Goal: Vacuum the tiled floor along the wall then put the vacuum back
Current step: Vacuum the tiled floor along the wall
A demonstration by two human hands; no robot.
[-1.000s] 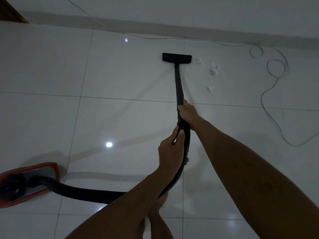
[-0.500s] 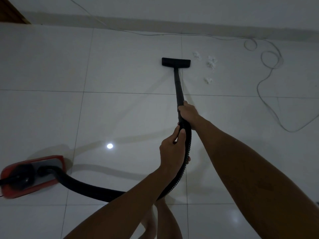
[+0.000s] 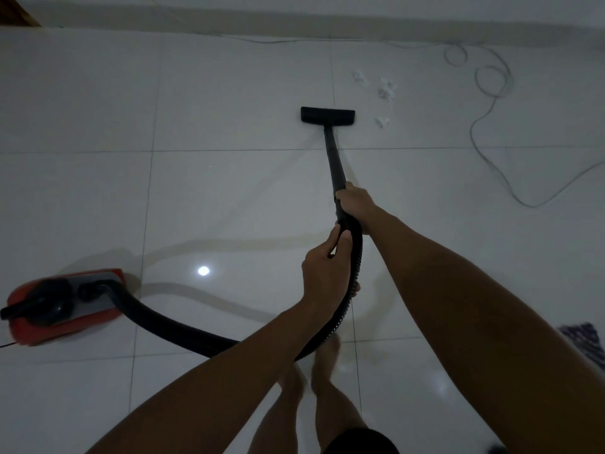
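Fingers [image 3: 347, 240] round hose [image 3: 355, 276], tiled floor [image 3: 229, 191]

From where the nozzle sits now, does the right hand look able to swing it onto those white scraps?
Probably yes. The right hand grips the wand, and the nozzle lies just left of the white scraps with bare tile between. The grey cord lies farther right, clear of that path.

Black wand [image 3: 334, 160], nozzle [image 3: 327, 115] and ribbed hose [image 3: 170, 327]; red vacuum body [image 3: 62, 326]; glossy white tiled floor [image 3: 229, 93]; white scraps [image 3: 386, 90].
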